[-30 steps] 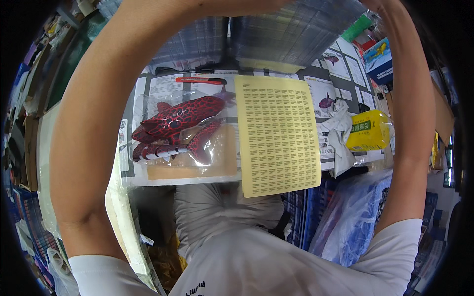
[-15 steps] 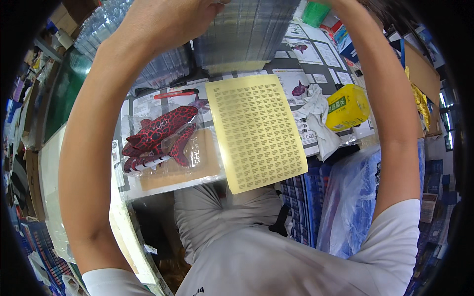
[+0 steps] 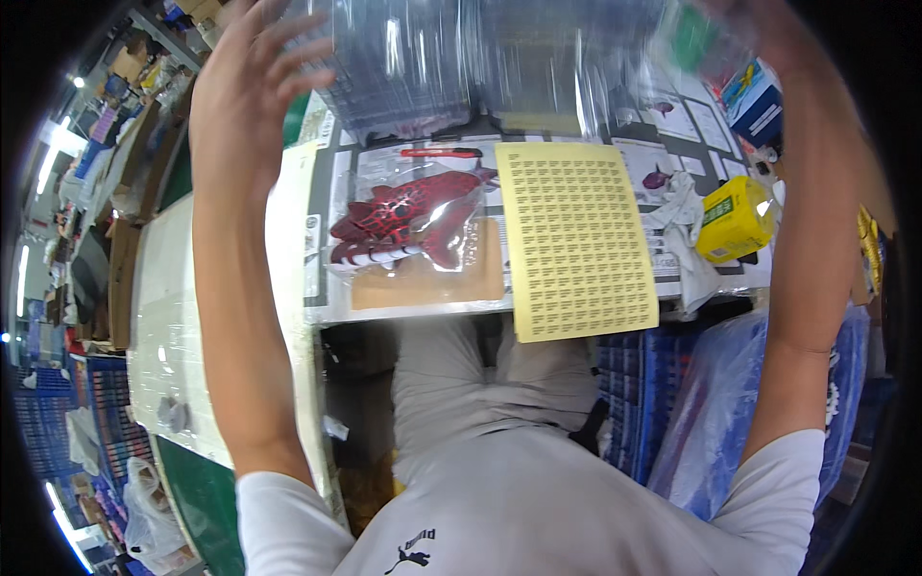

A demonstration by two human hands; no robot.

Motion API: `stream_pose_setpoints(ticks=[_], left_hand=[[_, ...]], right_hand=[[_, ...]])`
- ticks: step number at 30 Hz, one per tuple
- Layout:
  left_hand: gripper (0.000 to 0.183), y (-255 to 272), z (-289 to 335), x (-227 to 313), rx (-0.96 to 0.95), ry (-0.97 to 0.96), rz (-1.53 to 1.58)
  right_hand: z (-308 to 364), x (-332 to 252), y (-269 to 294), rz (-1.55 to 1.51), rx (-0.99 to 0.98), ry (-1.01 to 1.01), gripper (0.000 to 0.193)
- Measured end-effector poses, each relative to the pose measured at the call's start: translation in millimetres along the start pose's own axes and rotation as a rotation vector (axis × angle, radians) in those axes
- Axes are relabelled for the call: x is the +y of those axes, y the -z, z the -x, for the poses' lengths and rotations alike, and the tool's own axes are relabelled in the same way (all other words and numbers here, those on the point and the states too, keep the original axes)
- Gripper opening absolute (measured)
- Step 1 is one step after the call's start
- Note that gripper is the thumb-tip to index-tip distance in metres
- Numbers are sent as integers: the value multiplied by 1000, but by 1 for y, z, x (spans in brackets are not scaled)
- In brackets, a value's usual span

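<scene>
Left hand (image 3: pixel 240 82), fingers splayed, hangs beside stacked clear plastic packaging (image 3: pixel 399 82), probably light, slippery, easily dented, best held by its edges; blurred right hand's (image 3: pixel 768 34) grip is unclear.

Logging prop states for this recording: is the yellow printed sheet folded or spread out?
Spread out. The yellow printed sheet shows rows from top to bottom with no visible fold, its near end overhanging the table.
</scene>
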State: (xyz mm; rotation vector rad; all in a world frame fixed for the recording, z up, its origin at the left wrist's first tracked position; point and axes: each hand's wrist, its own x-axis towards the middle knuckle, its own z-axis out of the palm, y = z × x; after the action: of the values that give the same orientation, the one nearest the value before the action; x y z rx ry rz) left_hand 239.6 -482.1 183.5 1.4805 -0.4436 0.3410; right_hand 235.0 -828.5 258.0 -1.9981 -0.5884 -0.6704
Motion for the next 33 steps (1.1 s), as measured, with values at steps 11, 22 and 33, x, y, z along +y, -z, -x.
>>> stream_pose_setpoints(ticks=[11,22,33], left_hand=[[52,55,122,-42,198,602,-238],[56,68,115,-125,153,609,-121],[96,474,336,-3,919,1023,-1809]], right_hand=[[88,49,-179,-287,-573,-533,61],[125,104,-204,-68,-395,-706,64],[168,76,-126,-230,-46,-588,29]])
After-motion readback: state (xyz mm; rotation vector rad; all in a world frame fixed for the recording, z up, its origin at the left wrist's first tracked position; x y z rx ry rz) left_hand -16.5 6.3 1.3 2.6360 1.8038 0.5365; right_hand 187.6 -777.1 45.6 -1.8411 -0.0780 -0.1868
